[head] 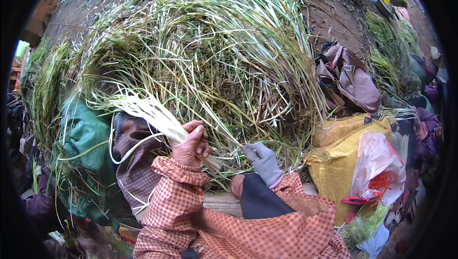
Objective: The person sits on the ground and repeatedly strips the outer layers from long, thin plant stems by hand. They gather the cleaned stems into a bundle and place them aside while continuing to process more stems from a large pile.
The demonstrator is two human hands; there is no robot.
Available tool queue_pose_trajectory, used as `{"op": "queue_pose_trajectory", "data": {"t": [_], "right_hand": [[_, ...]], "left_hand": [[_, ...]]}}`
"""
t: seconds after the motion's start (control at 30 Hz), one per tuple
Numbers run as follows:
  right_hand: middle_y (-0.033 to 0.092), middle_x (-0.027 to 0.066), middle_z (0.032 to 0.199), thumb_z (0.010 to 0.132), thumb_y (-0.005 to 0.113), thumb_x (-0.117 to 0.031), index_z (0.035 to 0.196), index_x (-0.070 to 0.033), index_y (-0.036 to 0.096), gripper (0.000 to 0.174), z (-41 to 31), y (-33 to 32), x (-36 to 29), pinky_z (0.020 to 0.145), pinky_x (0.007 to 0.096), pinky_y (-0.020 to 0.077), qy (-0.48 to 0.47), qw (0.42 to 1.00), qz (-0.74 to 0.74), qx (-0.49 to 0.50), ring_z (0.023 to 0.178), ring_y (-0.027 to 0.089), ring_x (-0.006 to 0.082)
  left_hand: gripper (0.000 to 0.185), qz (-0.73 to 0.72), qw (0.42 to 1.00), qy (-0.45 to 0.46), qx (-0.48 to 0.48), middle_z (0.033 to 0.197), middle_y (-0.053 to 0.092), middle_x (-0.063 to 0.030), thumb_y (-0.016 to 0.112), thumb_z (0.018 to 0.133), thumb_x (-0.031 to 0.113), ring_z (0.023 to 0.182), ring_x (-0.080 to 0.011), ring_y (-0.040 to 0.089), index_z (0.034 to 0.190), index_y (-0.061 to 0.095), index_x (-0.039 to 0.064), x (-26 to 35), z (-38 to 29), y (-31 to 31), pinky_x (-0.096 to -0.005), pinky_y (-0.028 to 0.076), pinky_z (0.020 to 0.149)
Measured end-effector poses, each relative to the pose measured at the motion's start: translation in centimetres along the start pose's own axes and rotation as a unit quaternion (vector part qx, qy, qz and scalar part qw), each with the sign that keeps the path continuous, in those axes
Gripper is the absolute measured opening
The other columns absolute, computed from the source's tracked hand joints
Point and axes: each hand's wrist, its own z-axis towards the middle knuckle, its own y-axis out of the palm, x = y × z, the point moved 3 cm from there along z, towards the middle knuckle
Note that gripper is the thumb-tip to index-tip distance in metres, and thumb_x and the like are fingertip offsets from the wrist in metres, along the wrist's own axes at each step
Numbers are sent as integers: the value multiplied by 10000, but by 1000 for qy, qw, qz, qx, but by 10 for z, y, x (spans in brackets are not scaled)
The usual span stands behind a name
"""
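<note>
My bare left hand (191, 144) is closed around a bundle of pale, whitish-green plant stalks (157, 114), whose loose leafy ends fan out to the upper left. The bundle's cut or root ends stick out below my fist. To its right, my right hand (263, 160), in a grey glove, pinches the end of a few long thin stalks (214, 123) between thumb and fingers. These stalks run up and left across a large heap of green and yellowish stalks (214, 66) on the ground before me. My sleeves are red-and-white checked.
At left lie a green woven sack (84, 151) and a dark checked cloth (137, 151). At right are a yellow sack (332, 162), a whitish plastic bag (374, 166) with red strands, and a brownish cloth (350, 76). Other people sit at both edges, near more stalk heaps.
</note>
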Motion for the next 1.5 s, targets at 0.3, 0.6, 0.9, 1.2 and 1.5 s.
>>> {"op": "queue_pose_trajectory", "data": {"t": [0.3,0.6,0.9,1.2,1.5], "right_hand": [[636,128,875,809,668,-115,970,-15,641,192,-19,0,-20,681,313,493,-142,988,-46,-36,767,627,235],[636,145,894,812,669,-135,997,-10,632,226,8,18,-30,716,298,493,-137,989,-7,-61,810,635,246],[634,108,896,847,636,-99,1003,19,627,196,5,16,-38,709,273,478,-115,990,70,-43,802,612,176],[659,86,787,852,634,-113,953,27,649,173,-6,-5,2,581,246,464,43,991,111,56,666,580,95],[659,162,905,887,547,-358,994,-69,637,322,-41,-96,42,761,389,484,193,890,-412,30,851,630,315]], "left_hand": [[313,65,988,-73,123,716,598,-55,709,795,94,422,-92,455,1056,562,-1,-38,5,-7,-241,388,348],[216,111,988,-107,6,707,603,-26,718,789,111,428,-90,457,953,594,45,-44,-2,-1,-250,393,371],[245,65,995,-76,2,580,520,1,743,783,170,420,-97,466,936,611,32,-38,-8,10,-228,383,378],[206,43,999,1,25,889,635,-108,597,906,253,475,-99,519,945,573,52,-10,0,3,-240,435,374],[231,78,997,20,14,881,640,-104,603,900,204,667,-148,601,1069,571,51,0,2,-8,-220,437,389]]}}
